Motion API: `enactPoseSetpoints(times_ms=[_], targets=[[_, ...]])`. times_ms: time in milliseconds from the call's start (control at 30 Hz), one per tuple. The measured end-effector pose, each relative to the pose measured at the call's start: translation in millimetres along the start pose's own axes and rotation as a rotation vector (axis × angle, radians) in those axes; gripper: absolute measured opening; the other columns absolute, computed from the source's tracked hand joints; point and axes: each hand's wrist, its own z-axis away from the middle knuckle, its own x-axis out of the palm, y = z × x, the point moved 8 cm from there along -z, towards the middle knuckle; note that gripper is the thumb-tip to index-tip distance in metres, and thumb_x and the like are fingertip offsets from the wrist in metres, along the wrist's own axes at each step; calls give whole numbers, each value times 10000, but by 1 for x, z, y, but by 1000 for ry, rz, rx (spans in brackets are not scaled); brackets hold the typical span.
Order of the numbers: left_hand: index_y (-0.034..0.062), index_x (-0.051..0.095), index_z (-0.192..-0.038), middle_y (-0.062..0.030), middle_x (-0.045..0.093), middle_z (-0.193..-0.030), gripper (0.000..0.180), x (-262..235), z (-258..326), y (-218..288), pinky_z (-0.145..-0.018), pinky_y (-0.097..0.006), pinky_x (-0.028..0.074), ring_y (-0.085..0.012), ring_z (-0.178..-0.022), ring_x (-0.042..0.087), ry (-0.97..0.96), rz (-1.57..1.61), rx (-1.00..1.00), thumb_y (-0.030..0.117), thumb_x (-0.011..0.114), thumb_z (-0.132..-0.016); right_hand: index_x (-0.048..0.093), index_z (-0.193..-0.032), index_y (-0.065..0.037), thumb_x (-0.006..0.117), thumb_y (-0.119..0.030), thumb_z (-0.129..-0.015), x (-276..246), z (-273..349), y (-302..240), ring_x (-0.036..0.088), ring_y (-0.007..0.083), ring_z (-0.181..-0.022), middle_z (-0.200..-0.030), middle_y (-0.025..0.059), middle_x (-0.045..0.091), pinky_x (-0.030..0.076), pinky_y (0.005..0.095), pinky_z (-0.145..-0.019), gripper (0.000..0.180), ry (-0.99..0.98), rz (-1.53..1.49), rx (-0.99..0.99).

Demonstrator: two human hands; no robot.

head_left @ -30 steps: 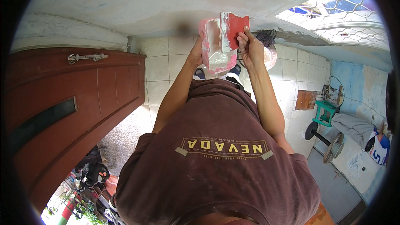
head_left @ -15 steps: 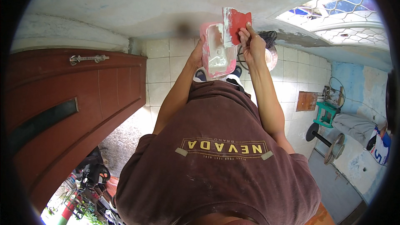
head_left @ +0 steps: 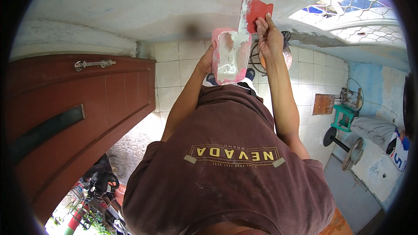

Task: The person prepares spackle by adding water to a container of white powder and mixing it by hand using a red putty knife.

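Observation:
My left hand (head_left: 206, 61) grips the left side of a pink rectangular tub (head_left: 248, 52), held out in front of my body. Wet white filler (head_left: 227, 67) coats its inside and smears its rim. In my right hand (head_left: 271, 35) is a red plastic putty spreader (head_left: 257, 12), raised above the tub's far right corner. White filler covers the spreader's left edge, and its lower tip overlaps the tub's rim. Whether the two touch, I cannot tell. My fingers pinch the spreader at its right side.
Ahead is a patchy plastered wall (head_left: 174, 4), with a grilled window (head_left: 348, 13) at right. A red-brown door (head_left: 56, 104) stands at left. A round container (head_left: 287, 58) sits on the tiled floor (head_left: 167, 76). A green stool (head_left: 344, 117) and a barbell (head_left: 344, 148) lie further right.
My right hand has lifted the spreader up and to the right, uncovering more of the tub. The tub, in my left hand, sits slightly lower in view.

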Motion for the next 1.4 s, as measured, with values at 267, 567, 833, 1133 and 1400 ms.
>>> enactPoseSetpoints(times_ms=[267, 567, 833, 1133, 1400], targets=[[136, 336, -1603, -119, 504, -1543, 848, 27, -3, 16, -1106, -467, 511, -278, -1352, 570, 57, 45, 85, 737, 350, -1005, 564, -1180, 73, 557, -264, -1039, 18, 34, -38, 707, 345, -991, -1083, 242, 687, 633, 320, -795, 365, -337, -183, -96], [189, 304, -1617, -103, 471, -1564, 873, 47, -21, 30, -1136, -549, 471, -311, -1382, 537, -4, 235, 153, 792, 271, -987, 615, -1239, -30, 597, -45, -987, -15, 75, -35, 591, 69, -854, -1048, 55, 688, 466, 217, -766, 254, -580, 787, -351], [171, 308, -1612, -100, 480, -1551, 856, 86, -61, 13, -1128, -535, 481, -306, -1370, 541, 62, 192, 206, 770, 280, -1002, 589, -1285, 11, 635, -23, -1000, -38, 61, -87, 496, 34, -648, -756, -13, 601, 432, 213, -587, 291, -271, 887, -606], [113, 384, -1566, -121, 526, -1507, 709, 128, -97, -9, -1119, -458, 499, -264, -1342, 567, 143, 130, 289, 622, 354, -1072, 627, -944, 29, 701, -70, -963, -49, 39, -143, 584, 76, -598, -682, 66, 579, 502, 277, -554, 126, -160, 999, -876], [127, 329, -1592, -114, 486, -1539, 823, 146, -135, -44, -1142, -471, 480, -274, -1378, 530, 186, -50, 237, 725, 264, -1030, 615, -909, 11, 707, -68, -967, -64, 9, -156, 447, 47, -574, -632, 46, 553, 399, 261, -506, 135, -161, 924, -950]])
